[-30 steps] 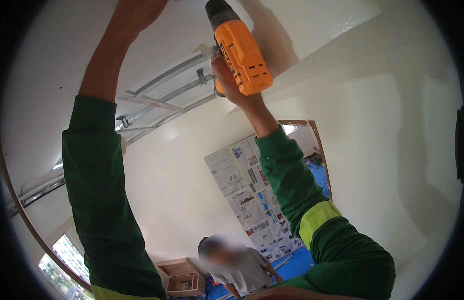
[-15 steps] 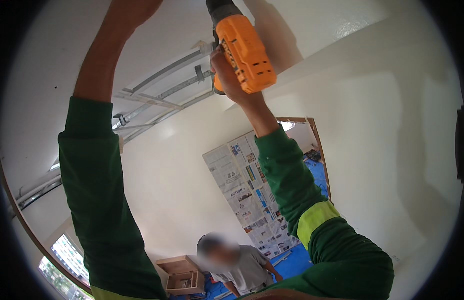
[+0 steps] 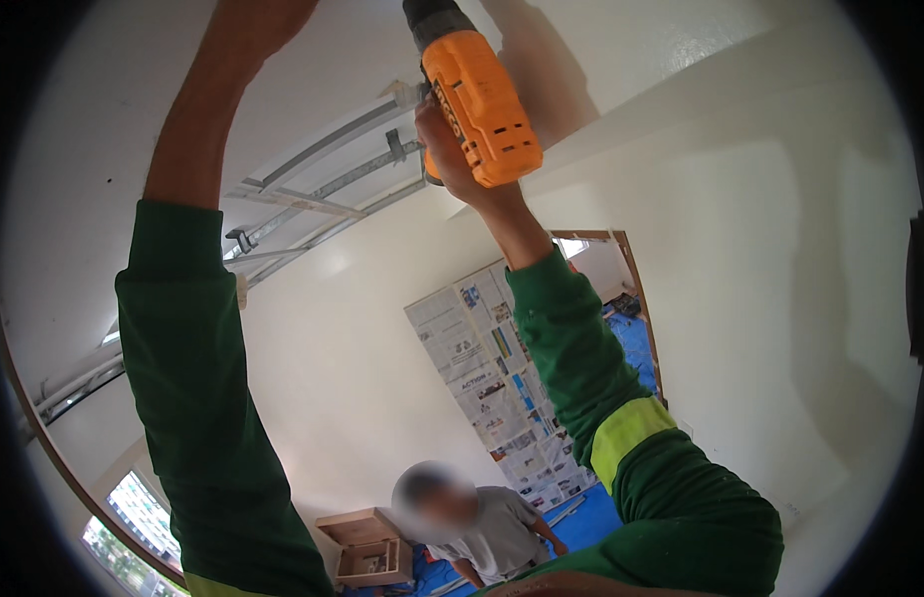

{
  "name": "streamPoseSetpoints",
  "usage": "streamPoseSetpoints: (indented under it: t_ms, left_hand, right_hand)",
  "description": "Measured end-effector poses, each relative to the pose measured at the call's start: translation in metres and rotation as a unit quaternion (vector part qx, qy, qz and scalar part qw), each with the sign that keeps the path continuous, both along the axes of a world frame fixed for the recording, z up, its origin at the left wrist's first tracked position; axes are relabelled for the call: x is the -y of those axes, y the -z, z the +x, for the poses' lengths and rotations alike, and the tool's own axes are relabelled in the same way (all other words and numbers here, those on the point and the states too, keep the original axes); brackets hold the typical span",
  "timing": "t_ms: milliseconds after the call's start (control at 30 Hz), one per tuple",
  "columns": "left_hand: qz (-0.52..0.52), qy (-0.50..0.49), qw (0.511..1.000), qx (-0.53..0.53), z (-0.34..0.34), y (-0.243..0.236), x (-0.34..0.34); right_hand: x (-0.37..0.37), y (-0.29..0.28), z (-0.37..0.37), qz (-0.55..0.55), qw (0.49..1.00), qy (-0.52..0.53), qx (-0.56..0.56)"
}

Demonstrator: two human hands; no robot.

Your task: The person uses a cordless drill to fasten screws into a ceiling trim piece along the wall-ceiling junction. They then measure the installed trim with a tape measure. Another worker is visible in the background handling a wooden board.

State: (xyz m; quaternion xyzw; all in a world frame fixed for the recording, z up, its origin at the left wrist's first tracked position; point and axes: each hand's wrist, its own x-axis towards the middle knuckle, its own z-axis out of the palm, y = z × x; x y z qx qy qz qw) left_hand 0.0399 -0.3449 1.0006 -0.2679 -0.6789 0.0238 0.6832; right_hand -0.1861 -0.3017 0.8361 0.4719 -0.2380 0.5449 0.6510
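Observation:
Overhead, my right hand [image 3: 447, 149] is wrapped round an orange and black drill [image 3: 487, 109], whose chuck points up at the white ceiling [image 3: 104, 149] near the top edge. My left hand [image 3: 268, 30] reaches up to the ceiling left of the drill; its fingers are cut off by the frame, so their grip is hidden. Both arms are in green sleeves. Between them an opening in the ceiling shows metal framing [image 3: 343, 179].
A person [image 3: 482, 537] in a grey shirt stands below, near a wooden box [image 3: 372, 567] on blue sheeting [image 3: 586, 527]. Newspaper covering [image 3: 452, 348] hangs by a doorway [image 3: 631, 279] at centre right; a window [image 3: 134, 507] is at lower left; white wall [image 3: 830, 298] is at right.
My left arm has shifted slightly left and down in view. The drill swayed a little right, then back left. The person below has barely moved.

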Motion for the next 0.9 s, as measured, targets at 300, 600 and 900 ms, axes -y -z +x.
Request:
streamPoseSetpoints:
  t_ms: [300, 600, 900]
  left_hand:
    - [0.015, -0.008, 1.0, -0.005, 0.008, 0.013, -0.005]
    - [-0.031, -0.004, 0.999, -0.04, 0.009, 0.018, -0.003]
    - [-0.011, -0.015, 1.0, -0.011, 0.008, 0.009, 0.0]
  right_hand:
    - [0.0, -0.001, 0.007, 0.001, 0.999, -0.038, -0.016]
    - [0.002, -0.006, 0.01, -0.012, 1.0, -0.021, -0.017]
    - [0.001, -0.003, 0.007, 0.014, 0.997, -0.07, -0.013]
